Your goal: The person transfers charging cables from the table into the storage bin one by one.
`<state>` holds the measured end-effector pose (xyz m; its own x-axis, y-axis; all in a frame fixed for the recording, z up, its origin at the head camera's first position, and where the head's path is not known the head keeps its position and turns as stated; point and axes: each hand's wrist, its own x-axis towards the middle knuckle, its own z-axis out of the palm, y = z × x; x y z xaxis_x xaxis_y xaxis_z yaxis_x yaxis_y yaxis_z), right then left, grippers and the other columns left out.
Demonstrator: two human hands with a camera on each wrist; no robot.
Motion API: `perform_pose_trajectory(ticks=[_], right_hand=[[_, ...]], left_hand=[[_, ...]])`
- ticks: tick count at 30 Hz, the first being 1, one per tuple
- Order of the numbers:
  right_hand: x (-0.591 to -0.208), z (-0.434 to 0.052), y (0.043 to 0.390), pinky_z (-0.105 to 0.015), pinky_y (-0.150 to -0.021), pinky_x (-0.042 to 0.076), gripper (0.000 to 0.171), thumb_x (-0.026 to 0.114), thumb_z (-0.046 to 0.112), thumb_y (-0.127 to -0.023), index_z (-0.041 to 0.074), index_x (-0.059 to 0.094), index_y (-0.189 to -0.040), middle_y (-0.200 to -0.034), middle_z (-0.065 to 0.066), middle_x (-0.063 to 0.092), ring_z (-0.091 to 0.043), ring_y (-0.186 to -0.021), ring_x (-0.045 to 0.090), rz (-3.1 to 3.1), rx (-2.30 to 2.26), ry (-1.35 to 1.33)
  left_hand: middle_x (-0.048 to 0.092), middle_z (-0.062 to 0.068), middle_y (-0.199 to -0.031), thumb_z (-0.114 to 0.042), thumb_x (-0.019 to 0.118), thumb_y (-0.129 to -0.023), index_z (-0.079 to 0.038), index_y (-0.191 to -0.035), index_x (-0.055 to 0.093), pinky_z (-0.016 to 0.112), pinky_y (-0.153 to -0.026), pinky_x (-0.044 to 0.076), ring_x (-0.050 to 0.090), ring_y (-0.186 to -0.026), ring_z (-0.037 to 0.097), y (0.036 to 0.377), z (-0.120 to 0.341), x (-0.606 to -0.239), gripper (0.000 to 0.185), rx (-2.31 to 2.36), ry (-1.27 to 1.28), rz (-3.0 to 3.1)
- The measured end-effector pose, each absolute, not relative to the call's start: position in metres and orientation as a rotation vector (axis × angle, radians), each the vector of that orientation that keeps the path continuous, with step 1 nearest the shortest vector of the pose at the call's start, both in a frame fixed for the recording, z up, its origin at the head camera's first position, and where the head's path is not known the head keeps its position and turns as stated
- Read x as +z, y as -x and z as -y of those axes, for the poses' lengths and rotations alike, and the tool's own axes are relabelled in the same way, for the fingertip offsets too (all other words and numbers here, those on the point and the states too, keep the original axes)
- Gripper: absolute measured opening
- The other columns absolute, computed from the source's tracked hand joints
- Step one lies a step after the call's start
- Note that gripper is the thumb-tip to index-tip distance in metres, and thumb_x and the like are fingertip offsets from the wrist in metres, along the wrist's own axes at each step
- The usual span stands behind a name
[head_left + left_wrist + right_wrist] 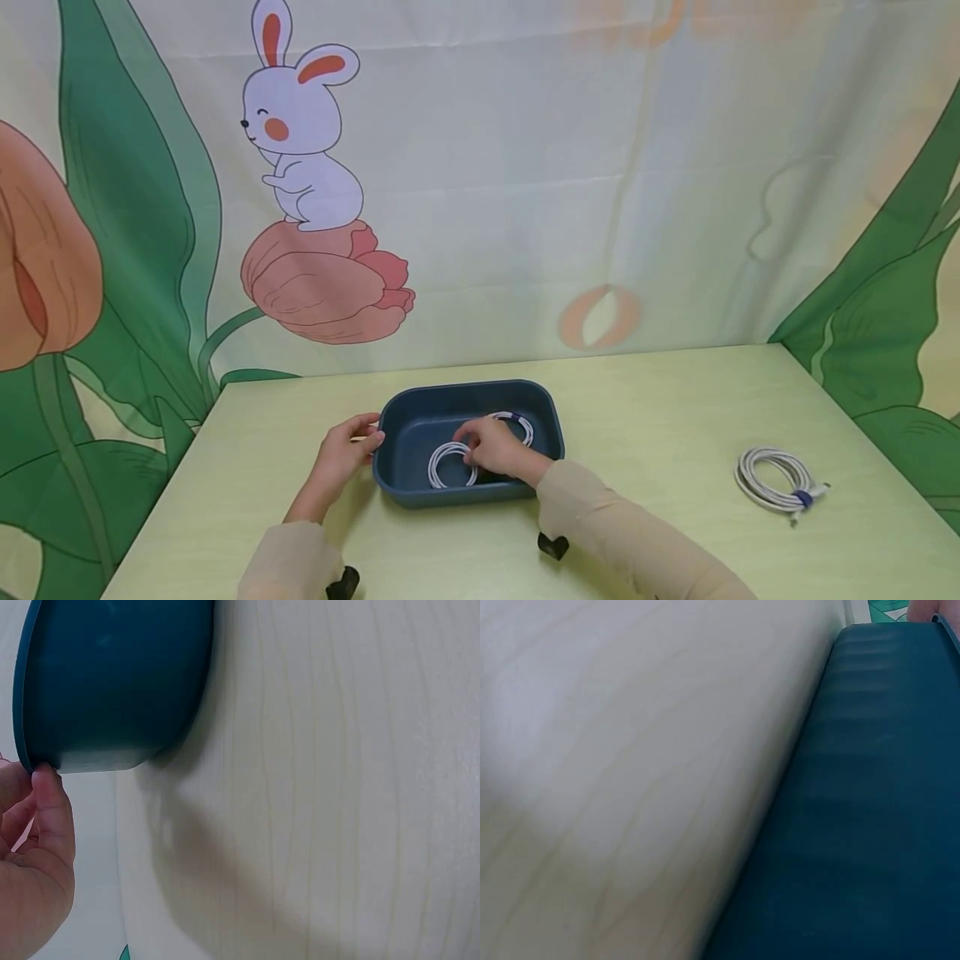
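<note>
A dark blue rectangular bin [465,498] stands on the table, with two coils of white cable inside. My left hand [345,458] pinches the bin's left rim between thumb and fingers, as the left wrist view shows of the hand [41,840] at the corner of the bin [112,682]. Over the bin's front wall reaches my right hand [495,446], its fingertips pinching the nearer cable coil [432,471]. Behind that hand, the other cable coil [528,429] is partly hidden. The right wrist view has only the bin's outer wall [870,802] and some fingers at its far rim.
To the right on the pale wood-grain table [645,433] lies another white cable coil [757,492], bound with a dark blue tie [804,498]. A printed cloth [487,208] with a rabbit and tulips hangs behind the table's back edge.
</note>
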<state>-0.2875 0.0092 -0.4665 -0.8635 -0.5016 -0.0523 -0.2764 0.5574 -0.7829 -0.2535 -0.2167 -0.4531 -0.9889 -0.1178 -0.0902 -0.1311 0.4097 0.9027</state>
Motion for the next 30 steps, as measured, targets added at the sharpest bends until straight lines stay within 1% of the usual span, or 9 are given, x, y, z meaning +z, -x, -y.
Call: perform_pose_trajectory(ticks=[11, 17, 22, 26, 30], right_hand=[[-0.4673, -0.012, 0.2884, -0.02, -0.051, 0.039, 0.025, 0.062, -0.007, -0.073, 0.002, 0.063, -0.097, -0.058, -0.001, 0.049, -0.011, -0.049, 0.045, -2.533, -1.151, 0.671], [-0.4678, -0.0135, 0.2886, -0.02, -0.051, 0.038, 0.025, 0.062, -0.006, -0.074, 0.002, 0.062, -0.097, -0.06, -0.001, 0.048, -0.011, -0.051, 0.045, -2.537, -1.121, 0.667], [-0.4656, -0.0154, 0.2872, -0.021, -0.053, 0.038, 0.026, 0.063, -0.006, -0.073, 0.001, 0.062, -0.098, -0.062, -0.002, 0.05, -0.011, -0.053, 0.045, -2.545, -1.101, 0.687], [-0.4626, -0.0171, 0.287, -0.022, -0.056, 0.039, 0.028, 0.063, -0.005, -0.073, 0.002, 0.062, -0.1, -0.066, -0.003, 0.051, -0.012, -0.057, 0.045, -2.553, -1.071, 0.693], [-0.462, -0.0183, 0.2874, -0.022, -0.056, 0.039, 0.028, 0.063, -0.006, -0.073, 0.001, 0.062, -0.101, -0.067, -0.003, 0.052, -0.012, -0.057, 0.045, -2.549, -1.059, 0.692]], left_hand=[[0.05, 0.018, -0.105, -0.007, 0.052, -0.088, 0.002, -0.122, 0.047, 0.024, -0.066, 0.049, 0.055, -0.084, 0.021, 0.2525, 0.2155, -0.4525, 0.036, 1.701, 0.234, -2.616], [0.05, 0.018, -0.105, -0.007, 0.051, -0.088, 0.002, -0.123, 0.047, 0.023, -0.066, 0.05, 0.055, -0.086, 0.024, 0.2524, 0.2162, -0.4535, 0.037, 1.699, 0.237, -2.618], [0.051, 0.018, -0.104, -0.007, 0.052, -0.087, 0.002, -0.123, 0.047, 0.023, -0.065, 0.049, 0.055, -0.085, 0.023, 0.2524, 0.2166, -0.4543, 0.037, 1.697, 0.233, -2.625], [0.051, 0.019, -0.104, -0.007, 0.052, -0.087, 0.002, -0.123, 0.047, 0.023, -0.065, 0.05, 0.056, -0.088, 0.026, 0.2532, 0.2173, -0.4557, 0.037, 1.7, 0.224, -2.63], [0.051, 0.019, -0.105, -0.007, 0.051, -0.088, 0.002, -0.123, 0.047, 0.025, -0.066, 0.05, 0.056, -0.09, 0.029, 0.2536, 0.2177, -0.4561, 0.037, 1.695, 0.221, -2.631]])
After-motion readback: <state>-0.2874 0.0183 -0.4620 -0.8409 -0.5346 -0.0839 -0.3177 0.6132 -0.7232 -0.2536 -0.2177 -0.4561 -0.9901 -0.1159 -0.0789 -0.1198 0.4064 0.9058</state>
